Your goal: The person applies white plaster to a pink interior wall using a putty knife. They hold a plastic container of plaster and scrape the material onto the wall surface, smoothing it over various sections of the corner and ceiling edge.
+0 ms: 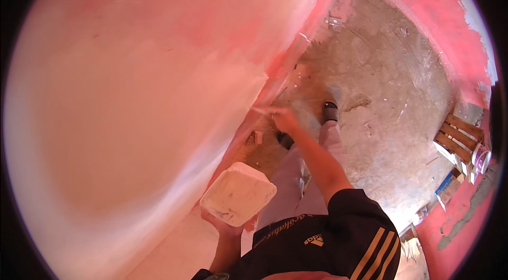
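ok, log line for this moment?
left hand: holds pale tub | right hand: near wall, grip blurred | around: floor, slatted crate

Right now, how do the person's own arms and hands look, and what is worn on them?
The ungloved right hand and bare right forearm lead to a short black fabric sleeve; three gold stripes mark its shoulder. The left hand, partly hidden, shows no glove.

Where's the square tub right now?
In the head view, the square tub is just left of the lower middle, held in the person's left hand, near the pale pinkish wall.
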Demonstrator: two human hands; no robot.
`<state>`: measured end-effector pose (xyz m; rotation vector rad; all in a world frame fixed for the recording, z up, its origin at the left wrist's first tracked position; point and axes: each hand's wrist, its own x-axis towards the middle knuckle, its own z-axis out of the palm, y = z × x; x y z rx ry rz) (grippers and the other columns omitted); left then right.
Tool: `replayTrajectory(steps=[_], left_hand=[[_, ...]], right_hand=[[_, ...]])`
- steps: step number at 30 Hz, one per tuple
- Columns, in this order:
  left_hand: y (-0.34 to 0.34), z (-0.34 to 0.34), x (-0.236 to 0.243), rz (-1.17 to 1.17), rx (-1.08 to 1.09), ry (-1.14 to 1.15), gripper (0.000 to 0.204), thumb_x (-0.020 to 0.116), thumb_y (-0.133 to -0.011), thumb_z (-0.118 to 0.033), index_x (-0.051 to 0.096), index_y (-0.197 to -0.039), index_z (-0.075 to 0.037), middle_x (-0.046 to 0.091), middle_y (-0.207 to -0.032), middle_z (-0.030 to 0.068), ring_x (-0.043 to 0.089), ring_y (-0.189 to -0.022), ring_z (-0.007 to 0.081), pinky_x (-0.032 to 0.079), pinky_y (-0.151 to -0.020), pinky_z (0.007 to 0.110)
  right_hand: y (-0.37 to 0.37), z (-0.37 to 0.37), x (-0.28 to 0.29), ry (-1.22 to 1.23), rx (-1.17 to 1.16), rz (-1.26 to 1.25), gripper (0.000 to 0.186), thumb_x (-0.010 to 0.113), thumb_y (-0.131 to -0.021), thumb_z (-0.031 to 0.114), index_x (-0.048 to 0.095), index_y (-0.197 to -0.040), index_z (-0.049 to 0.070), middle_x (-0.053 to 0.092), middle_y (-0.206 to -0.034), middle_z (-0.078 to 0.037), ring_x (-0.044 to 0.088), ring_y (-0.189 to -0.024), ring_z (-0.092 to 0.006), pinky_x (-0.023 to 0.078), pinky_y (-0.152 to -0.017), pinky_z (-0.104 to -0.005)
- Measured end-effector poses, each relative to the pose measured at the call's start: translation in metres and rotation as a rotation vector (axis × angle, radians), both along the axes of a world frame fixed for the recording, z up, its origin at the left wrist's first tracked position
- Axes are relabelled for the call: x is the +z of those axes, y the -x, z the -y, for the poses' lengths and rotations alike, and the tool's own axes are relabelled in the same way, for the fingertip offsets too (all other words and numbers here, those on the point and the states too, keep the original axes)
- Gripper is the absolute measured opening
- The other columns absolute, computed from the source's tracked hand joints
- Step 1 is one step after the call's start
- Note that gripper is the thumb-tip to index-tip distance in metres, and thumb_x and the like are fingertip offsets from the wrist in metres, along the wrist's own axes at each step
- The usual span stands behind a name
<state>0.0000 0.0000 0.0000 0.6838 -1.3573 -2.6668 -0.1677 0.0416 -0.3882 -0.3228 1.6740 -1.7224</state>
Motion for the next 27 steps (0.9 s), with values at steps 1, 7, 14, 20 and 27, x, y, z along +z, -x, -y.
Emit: replayTrajectory(steps=[1,7,14,20,27], left_hand=[[-0.004,-0.003,-0.003,0.065,0.183,0.077,0.077,0.034,-0.096,-0.068,0.037,-0.148,-0.011,0.043,-0.148,0.0082,0.043,-0.137,0.0242,0.039,-0.112,0.045],[-0.036,-0.003,0.005,0.101,0.516,0.058,0.068,0.032,-0.101,-0.061,0.041,-0.144,-0.009,0.049,-0.142,0.0074,0.045,-0.134,0.0254,0.04,-0.11,0.046],[-0.03,-0.011,0.03,0.124,0.617,-0.111,0.074,0.034,-0.099,-0.065,0.036,-0.149,-0.01,0.041,-0.152,0.0091,0.039,-0.14,0.0291,0.032,-0.117,0.044],[0.029,-0.033,-0.001,-0.03,0.521,-0.211,0.071,0.033,-0.1,-0.062,0.036,-0.149,-0.01,0.043,-0.151,0.0089,0.04,-0.14,0.0274,0.031,-0.117,0.042],[0.086,-0.088,0.035,-0.324,0.4,0.079,0.067,0.037,-0.102,-0.058,0.039,-0.147,-0.007,0.047,-0.147,0.0091,0.044,-0.136,0.0242,0.035,-0.114,0.038]], right_hand=[[-0.005,0.001,0.024,0.025,0.056,-0.083,0.023,0.06,-0.093,0.002,0.071,-0.113,0.003,0.068,-0.098,-0.005,0.062,-0.09,-0.0158,0.053,-0.08,-0.0321],[-0.016,-0.076,0.074,0.297,-0.541,0.635,0.03,0.053,-0.095,-0.001,0.057,-0.125,-0.002,0.066,-0.094,-0.01,0.066,-0.085,-0.0231,0.057,-0.075,-0.0357],[0.061,-0.18,0.243,0.405,-0.492,0.512,0.029,0.055,-0.099,0.009,0.053,-0.127,0.0,0.066,-0.102,-0.011,0.067,-0.093,-0.025,0.057,-0.077,-0.0393],[0.084,-0.207,0.361,0.52,-0.477,0.277,0.029,0.057,-0.1,0.011,0.054,-0.127,0.002,0.066,-0.107,-0.009,0.065,-0.092,-0.0193,0.053,-0.075,-0.0318],[0.091,-0.25,0.487,0.117,-0.112,-0.962,0.016,0.06,-0.092,0.005,0.071,-0.104,0.003,0.069,-0.113,-0.011,0.063,-0.11,-0.0273,0.048,-0.094,-0.0406]])
